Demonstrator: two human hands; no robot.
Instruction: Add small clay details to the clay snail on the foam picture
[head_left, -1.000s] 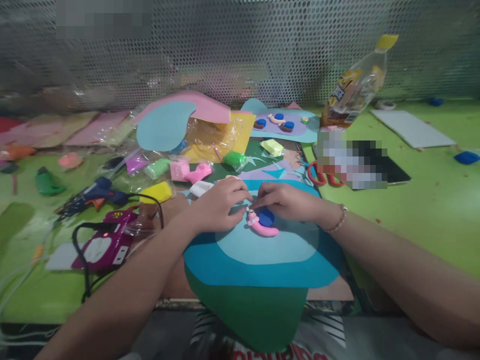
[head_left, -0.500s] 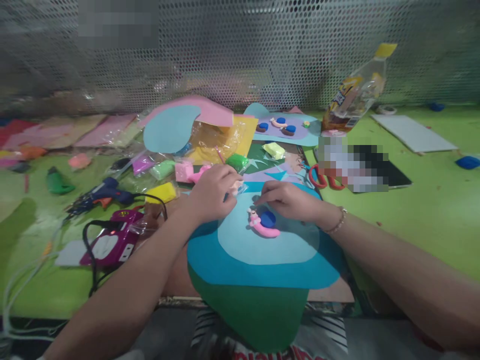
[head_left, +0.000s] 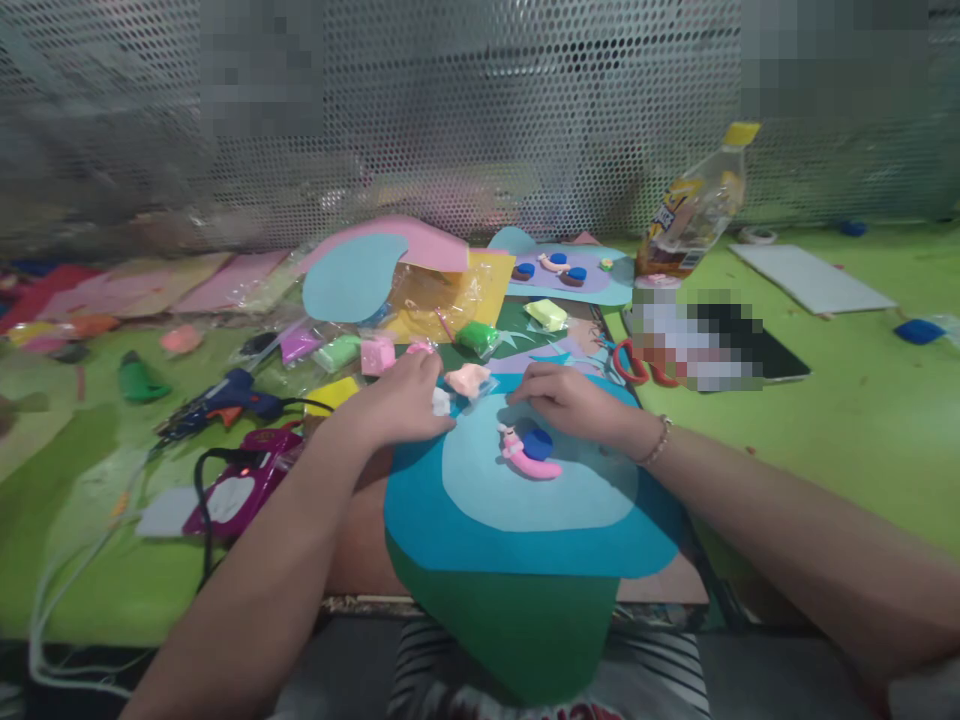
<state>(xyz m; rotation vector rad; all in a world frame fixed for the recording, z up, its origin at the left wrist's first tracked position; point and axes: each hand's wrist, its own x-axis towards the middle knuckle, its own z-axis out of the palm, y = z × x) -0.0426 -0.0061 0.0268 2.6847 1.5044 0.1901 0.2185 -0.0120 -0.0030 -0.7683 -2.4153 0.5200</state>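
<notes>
At the pale paper's [head_left: 540, 508] far left, left hand [head_left: 405, 400] has thumb and fingers apart around white clay [head_left: 441, 402]; whether they grip it cannot be told. Right hand [head_left: 564, 402] is curled over the paper, pinch hidden. Snail [head_left: 529, 458] lies on the paper, nearer the wearer. Peach clay [head_left: 466, 380] and green clay [head_left: 475, 338] are in clear wrap; bottle [head_left: 694, 215] holds brown liquid. Green paper [head_left: 525, 635] overhangs the table's [head_left: 862, 450] near edge.
</notes>
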